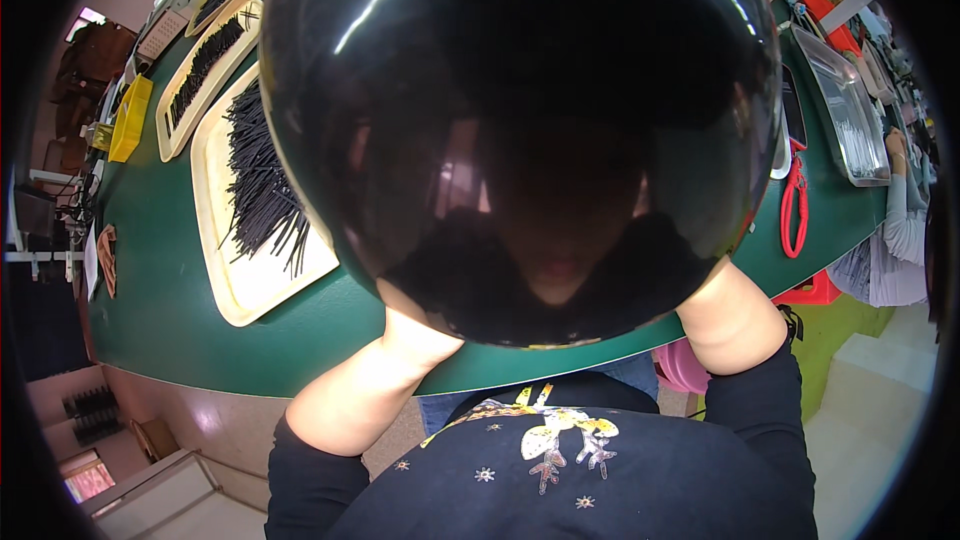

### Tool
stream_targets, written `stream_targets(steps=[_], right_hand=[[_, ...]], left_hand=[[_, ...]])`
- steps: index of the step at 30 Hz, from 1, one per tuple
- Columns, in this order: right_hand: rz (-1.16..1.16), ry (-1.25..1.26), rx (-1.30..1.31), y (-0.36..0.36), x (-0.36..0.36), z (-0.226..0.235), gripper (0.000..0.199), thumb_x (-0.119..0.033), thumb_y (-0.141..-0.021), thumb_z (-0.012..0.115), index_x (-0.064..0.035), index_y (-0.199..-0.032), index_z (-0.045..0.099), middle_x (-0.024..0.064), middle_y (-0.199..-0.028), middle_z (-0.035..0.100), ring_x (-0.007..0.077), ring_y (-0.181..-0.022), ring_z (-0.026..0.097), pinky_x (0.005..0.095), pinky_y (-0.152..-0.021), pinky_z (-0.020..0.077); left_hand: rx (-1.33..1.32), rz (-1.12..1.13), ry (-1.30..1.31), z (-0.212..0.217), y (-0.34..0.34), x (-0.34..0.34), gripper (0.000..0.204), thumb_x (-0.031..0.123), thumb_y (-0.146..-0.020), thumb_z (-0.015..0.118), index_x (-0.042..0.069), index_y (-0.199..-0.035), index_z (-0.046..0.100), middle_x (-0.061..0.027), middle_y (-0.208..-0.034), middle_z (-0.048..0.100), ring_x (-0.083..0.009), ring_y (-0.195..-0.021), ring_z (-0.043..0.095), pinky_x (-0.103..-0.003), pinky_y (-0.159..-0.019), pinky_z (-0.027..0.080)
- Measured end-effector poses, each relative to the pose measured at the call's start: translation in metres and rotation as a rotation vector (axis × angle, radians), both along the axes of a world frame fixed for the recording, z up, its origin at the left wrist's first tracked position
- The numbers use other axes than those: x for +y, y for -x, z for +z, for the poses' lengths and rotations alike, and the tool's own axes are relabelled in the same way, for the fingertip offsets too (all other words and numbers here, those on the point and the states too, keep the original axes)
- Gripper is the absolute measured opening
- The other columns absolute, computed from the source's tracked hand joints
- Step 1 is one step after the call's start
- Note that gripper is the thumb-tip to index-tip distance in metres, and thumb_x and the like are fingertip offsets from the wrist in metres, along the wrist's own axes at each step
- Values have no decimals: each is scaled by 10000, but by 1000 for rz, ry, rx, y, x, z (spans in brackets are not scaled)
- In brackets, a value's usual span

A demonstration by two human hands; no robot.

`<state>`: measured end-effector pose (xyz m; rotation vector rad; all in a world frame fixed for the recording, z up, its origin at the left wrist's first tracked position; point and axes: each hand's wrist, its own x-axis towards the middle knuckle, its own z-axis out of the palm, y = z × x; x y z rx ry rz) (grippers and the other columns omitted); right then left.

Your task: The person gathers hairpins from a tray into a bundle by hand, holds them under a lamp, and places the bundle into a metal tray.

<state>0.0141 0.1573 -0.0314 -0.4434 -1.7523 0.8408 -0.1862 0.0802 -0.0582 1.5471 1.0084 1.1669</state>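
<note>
We log green tabletop (150, 310); on it, cream tray (265, 295); over it, black dome (520, 150); beside it, star-patterned navy shirt (640, 485).

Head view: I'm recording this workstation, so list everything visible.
glossy round object: one, black, centre
table: one, green, under the trays
large trays: three, cream, left
thin rods: many, black, in those trays
box: one, yellow, far left
metallic tray: one, silver, right
loop: one, red, right
rounded item: one, pink, lower right
other people: two, pale clothing, either side
background clutter: indistinct, edges
printed top: one, black, bottom centre
forearms: two, black-sleeved, lower centre
hands: two, hidden behind round object
</note>
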Motion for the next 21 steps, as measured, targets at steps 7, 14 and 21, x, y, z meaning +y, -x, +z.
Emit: stream_targets(steps=[7, 14, 21], right_hand=[[-46, -40, -34, -5, 3, -4, 295, 17, -710, 666, 54, -997, 608, 115, -829, 674, 179, -692, 679, 259, -652, 523], [-29, 14, 3, -5, -1, 2, 273, 1, -718, 670, 61, -974, 597, 102, -778, 661, 158, -665, 662, 252, -625, 514], [3, 188, 35, -2, -3, -3, 268, 43, -769, 621, 61, -1031, 564, 89, -766, 656, 121, -664, 650, 237, -611, 516]], left_hand=[[-94, 21, 79, -2, -1, -1, 131, -38, -902, 567, -111, -996, 621, -148, -823, 634, -182, -627, 637, -274, -573, 532], [-156, 14, 97, -6, -1, 0, 155, -35, -898, 576, -110, -1023, 627, -158, -857, 637, -183, -630, 638, -278, -577, 530], [-152, -23, 148, -1, -2, 1, 118, -15, -905, 577, -104, -961, 631, -139, -820, 628, -171, -624, 627, -273, -572, 509]])
